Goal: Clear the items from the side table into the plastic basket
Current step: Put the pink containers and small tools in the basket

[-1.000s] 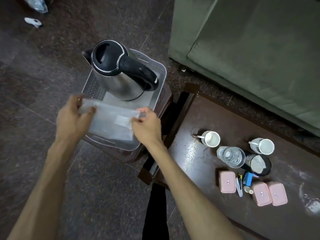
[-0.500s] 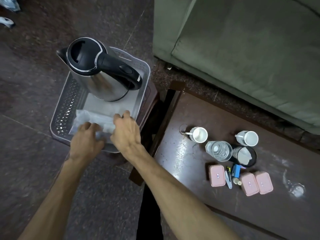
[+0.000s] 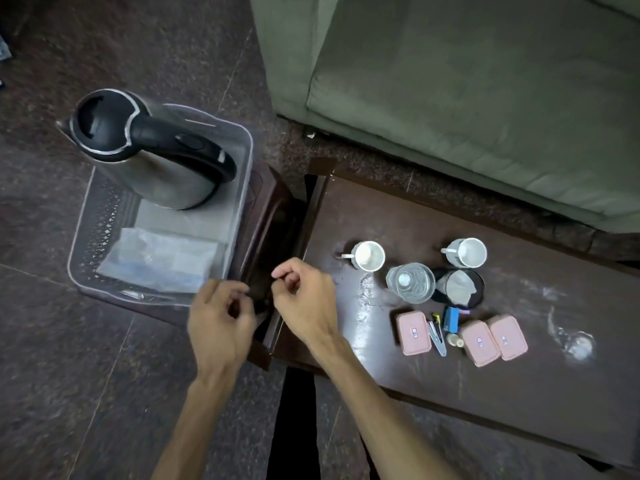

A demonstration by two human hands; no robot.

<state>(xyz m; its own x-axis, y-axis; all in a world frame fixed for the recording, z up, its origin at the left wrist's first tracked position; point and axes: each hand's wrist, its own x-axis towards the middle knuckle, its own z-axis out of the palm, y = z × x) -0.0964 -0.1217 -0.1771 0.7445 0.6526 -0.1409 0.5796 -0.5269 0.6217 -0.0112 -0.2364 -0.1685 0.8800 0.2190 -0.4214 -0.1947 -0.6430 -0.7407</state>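
A grey plastic basket (image 3: 85, 216) sits on a dark stool at the left. Inside it stand a steel kettle (image 3: 152, 157) with a black handle and, in front, a clear plastic packet (image 3: 159, 259) lying flat. My left hand (image 3: 221, 320) and my right hand (image 3: 304, 296) hover empty just off the basket's near right corner, fingers loosely curled. On the dark side table (image 3: 485, 375) stand two white mugs (image 3: 369, 255) (image 3: 467, 252), a water bottle (image 3: 410, 282), a dark round container (image 3: 459, 287), three pink boxes (image 3: 414, 332) and small items (image 3: 450, 318).
A green sofa (image 3: 467, 81) borders the table at the back. Dark stone floor (image 3: 69, 393) spreads at the left and in front. A gap separates the stool from the side table.
Both hands laid the clear packet in the basket in front of the kettle, let go, and drew back toward the near right corner. The view shifted right.
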